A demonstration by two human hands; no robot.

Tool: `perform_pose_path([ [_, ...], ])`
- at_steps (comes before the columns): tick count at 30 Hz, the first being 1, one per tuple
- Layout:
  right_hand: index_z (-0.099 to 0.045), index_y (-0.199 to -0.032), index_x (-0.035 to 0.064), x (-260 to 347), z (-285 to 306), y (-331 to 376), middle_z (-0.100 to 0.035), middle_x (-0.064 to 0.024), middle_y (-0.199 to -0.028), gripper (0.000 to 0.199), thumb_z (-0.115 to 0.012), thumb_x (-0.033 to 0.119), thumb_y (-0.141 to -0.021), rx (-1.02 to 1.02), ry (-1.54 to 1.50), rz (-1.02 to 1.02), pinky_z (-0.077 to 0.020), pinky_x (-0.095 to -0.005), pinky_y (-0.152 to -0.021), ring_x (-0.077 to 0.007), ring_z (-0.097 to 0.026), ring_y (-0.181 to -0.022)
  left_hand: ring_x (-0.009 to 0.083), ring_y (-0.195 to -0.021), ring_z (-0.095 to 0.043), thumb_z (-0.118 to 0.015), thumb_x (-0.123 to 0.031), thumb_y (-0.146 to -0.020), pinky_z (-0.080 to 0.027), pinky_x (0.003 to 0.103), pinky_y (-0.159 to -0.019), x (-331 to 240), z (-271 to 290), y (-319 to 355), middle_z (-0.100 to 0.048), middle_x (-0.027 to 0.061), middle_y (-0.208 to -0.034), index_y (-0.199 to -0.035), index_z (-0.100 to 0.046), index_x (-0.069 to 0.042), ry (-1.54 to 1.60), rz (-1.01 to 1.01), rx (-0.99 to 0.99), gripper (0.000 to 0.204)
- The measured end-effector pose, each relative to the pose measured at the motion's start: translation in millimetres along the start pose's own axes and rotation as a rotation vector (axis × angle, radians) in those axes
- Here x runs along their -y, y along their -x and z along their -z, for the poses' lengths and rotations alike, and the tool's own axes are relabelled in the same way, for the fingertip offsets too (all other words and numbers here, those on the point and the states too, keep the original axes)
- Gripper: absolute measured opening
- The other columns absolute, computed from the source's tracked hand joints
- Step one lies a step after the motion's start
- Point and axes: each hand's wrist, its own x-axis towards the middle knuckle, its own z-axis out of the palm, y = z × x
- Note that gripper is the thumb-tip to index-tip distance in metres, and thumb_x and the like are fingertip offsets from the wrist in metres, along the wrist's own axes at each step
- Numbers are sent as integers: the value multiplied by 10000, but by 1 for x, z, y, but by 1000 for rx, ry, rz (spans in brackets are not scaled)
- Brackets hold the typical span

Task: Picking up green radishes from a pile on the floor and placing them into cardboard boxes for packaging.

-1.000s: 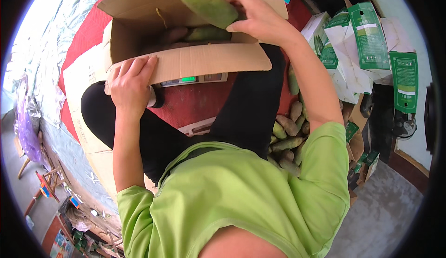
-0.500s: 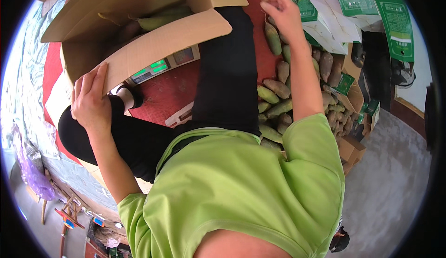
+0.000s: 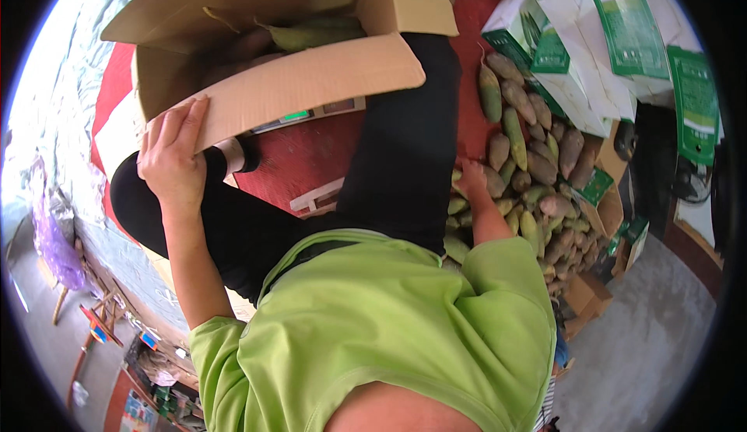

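My left hand [image 3: 174,152] grips the near flap of an open brown cardboard box [image 3: 311,70], fingers lying over its left corner. Inside the box are several root vegetables that look like radishes; a green one [image 3: 307,37] lies uppermost, and shadow hides the ones below. The box stands on a digital scale [image 3: 346,107], whose lit green display partly shows under the flap. My right hand [image 3: 471,178] is low at the left side of a heap of green and purplish-brown radishes [image 3: 542,169], right against them. Its fingers are too foreshortened to make out a grip.
White-and-green cartons [image 3: 572,59] lie stacked beyond the heap at the right. Another brown box [image 3: 603,210] stands at the heap's right side. Red sheeting [image 3: 307,156] covers the floor between my legs. A purple plastic bag [image 3: 58,253] lies at the far left.
My right hand has come down and back from above the far end of the heap to its near left side. My left hand keeps hold of the flap. The whole view has shifted somewhat.
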Motion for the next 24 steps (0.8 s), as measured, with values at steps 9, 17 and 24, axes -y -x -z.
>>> perform_pose_path([
  [9,-533,-1169,190,3,-39,-5,-501,-63,-1309,420,-711,214,-789,-8,158,-24,-431,-482,-973,-267,-372,-1327,227,-938,-630,-568,58,-625,-503,341,-807,0,3,0,-657,36,-947,-1043,-712,-118,1,-4,-35,476],
  [17,-552,-1181,195,-1,-27,-1,-579,-32,-1217,443,-712,209,-768,46,99,-48,-414,-458,-971,-256,-500,-1218,222,-914,-633,-594,31,-617,-505,346,-792,0,6,-4,-660,22,-943,-1043,-703,-118,7,-31,-44,465],
  [24,-554,-1228,173,-19,8,6,-625,-102,-1158,533,-732,126,-728,-238,-327,-44,-483,-425,-868,-319,-588,-1070,186,-894,-622,-610,-26,-603,-489,342,-771,2,6,-3,-646,-3,-922,-993,-702,-118,13,-28,-77,411],
])
